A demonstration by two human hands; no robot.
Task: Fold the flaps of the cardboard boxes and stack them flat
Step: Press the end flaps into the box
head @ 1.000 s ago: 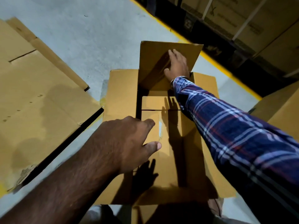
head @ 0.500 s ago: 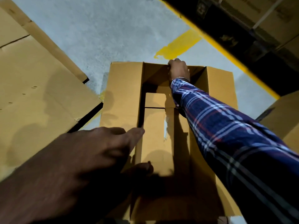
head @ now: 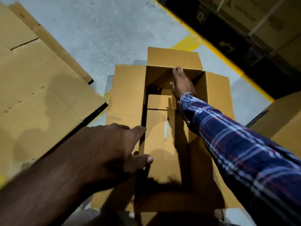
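An open brown cardboard box (head: 128, 95) stands on the floor below me, its top flaps spread outward. My right hand (head: 181, 84), in a blue plaid sleeve, reaches inside the box with fingers straight, its fingertips touching the fold of the far flap (head: 174, 58), which lies tilted outward. My left hand (head: 114, 147) hovers over the box's left flap near its inner edge, fingers extended and thumb spread, holding nothing. Inside, the bottom flaps (head: 156, 141) lie flat with a gap between them.
Flattened cardboard sheets (head: 40, 98) lie stacked on the grey floor to the left. Another cardboard box (head: 283, 121) stands at the right edge. A yellow floor line (head: 228, 57) runs past dark shelving with cartons (head: 244, 18) at the top right.
The far flap, upright a second ago and then pushed over, now lies tilted outward. My right hand went from gripping the far edge to flat fingers inside the box. My left hand stayed over the left flap.
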